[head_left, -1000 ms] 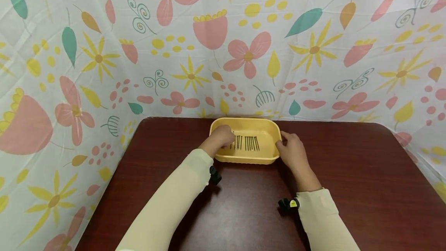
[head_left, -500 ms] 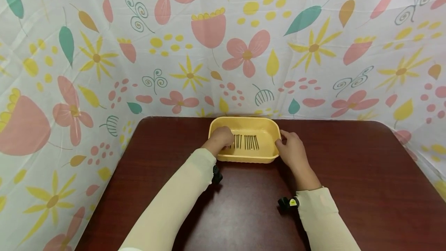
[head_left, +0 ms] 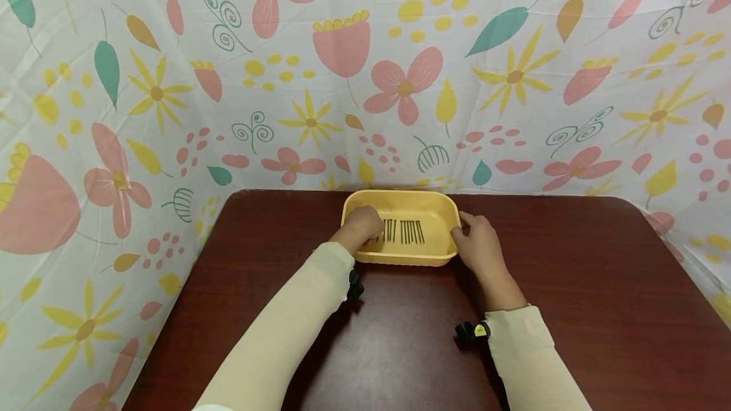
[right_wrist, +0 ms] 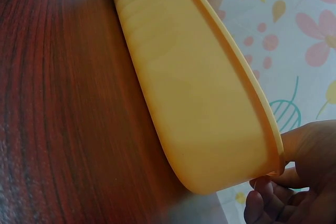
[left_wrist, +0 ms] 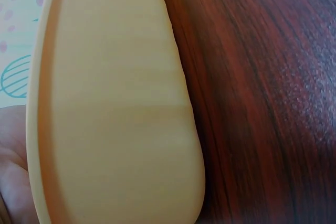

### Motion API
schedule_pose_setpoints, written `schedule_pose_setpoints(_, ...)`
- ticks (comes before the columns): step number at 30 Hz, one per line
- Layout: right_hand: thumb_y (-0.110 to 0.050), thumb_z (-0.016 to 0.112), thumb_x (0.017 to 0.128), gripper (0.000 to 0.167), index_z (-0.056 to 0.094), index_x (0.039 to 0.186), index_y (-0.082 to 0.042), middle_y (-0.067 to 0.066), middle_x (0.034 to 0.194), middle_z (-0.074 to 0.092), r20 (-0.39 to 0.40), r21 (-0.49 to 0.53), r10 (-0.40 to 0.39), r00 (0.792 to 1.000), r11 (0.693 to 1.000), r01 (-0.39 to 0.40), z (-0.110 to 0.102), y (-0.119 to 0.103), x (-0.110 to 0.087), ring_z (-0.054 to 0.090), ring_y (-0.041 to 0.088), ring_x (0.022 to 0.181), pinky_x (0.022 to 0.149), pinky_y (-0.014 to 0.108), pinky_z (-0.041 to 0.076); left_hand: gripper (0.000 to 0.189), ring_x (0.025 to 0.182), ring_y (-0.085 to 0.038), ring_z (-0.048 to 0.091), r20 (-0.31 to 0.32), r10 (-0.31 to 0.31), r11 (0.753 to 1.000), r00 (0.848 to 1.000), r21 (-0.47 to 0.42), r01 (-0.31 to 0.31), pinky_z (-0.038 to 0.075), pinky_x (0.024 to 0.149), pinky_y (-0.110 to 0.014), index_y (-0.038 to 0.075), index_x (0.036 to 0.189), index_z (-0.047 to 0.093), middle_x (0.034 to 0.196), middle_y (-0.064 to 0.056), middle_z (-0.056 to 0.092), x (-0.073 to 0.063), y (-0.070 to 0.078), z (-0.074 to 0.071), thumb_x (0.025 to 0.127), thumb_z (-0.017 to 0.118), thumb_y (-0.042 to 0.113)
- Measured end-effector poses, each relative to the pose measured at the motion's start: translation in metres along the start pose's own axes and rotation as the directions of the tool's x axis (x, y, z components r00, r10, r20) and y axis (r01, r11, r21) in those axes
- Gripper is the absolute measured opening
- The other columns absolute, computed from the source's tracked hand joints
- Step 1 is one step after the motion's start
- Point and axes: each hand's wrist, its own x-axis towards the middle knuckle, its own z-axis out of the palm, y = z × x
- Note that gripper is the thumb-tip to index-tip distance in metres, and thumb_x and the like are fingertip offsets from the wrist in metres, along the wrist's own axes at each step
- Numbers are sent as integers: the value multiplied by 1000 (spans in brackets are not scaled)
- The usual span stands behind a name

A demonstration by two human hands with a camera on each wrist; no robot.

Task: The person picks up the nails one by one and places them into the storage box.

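Observation:
A yellow plastic tray (head_left: 436,227) stands near the far edge of the table. Several thin dark nails or screws (head_left: 411,232) lie side by side on its floor; they are too small to tell which. Over the tray's left end is my left hand (head_left: 363,223), reaching inside at the left of the row. Its fingertips are hidden in the head view, and the tray wall covers them in the left wrist view, so what they hold cannot be seen. My right hand (head_left: 480,245) pinches the tray's right rim, thumb on the near side, as the right wrist view (right_wrist: 315,161) also shows.
The dark red-brown wooden table (head_left: 400,328) spreads in front of and beside the tray. A floral cloth (head_left: 342,100) hangs right behind the table's far edge and along the left. Black wrist cameras (head_left: 471,332) sit below both hands.
The left forearm has shifted very slightly right since a second ago. The right hand keeps its hold on the rim, and the row in the tray looks the same.

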Motion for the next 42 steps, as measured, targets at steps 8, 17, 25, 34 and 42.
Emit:
schedule_pose_setpoints(8,-16,48,98,51,51,143,9,26,116,58,-5,3,-2,1000,1000,2,-2,-1,-1,60,32,89,74,37,48,36,39,-12,40,15,4,1000,1000,-24,-3,32,43,-26,7,77,68,47,0,44,-1,1,1,103,46,16)
schedule_pose_setpoints(17,-17,48,98,52,51,143,9,26,116,58,-5,0,1,1000,1000,-1,-1,0,-1,60,31,86,72,35,47,45,40,-13,40,27,1,999,1000,-32,0,32,44,-27,13,61,56,47,0,43,-4,3,0,104,45,17)
schedule_pose_setpoints(25,-15,49,97,50,53,141,9,26,115,59,-17,1,0,1000,1000,0,1,0,0,59,34,92,79,41,48,38,40,-13,40,28,7,999,1000,-50,-5,32,43,-27,8,72,66,47,0,45,-3,2,1,103,47,17)
schedule_pose_setpoints(34,-17,48,98,52,51,143,9,26,116,58,-6,-5,-5,1000,1000,5,1,1,0,59,32,88,73,37,47,33,40,-13,40,27,14,997,1000,-71,-12,32,42,-27,5,79,68,46,-1,44,-8,2,0,103,46,14)
schedule_pose_setpoints(42,-16,49,98,53,49,144,9,28,119,57,6,-3,4,1000,1000,-4,-1,0,0,56,27,74,65,31,45,30,39,-14,43,32,22,999,999,-41,-21,33,42,-27,-3,118,66,46,0,40,-4,3,-1,104,44,12)
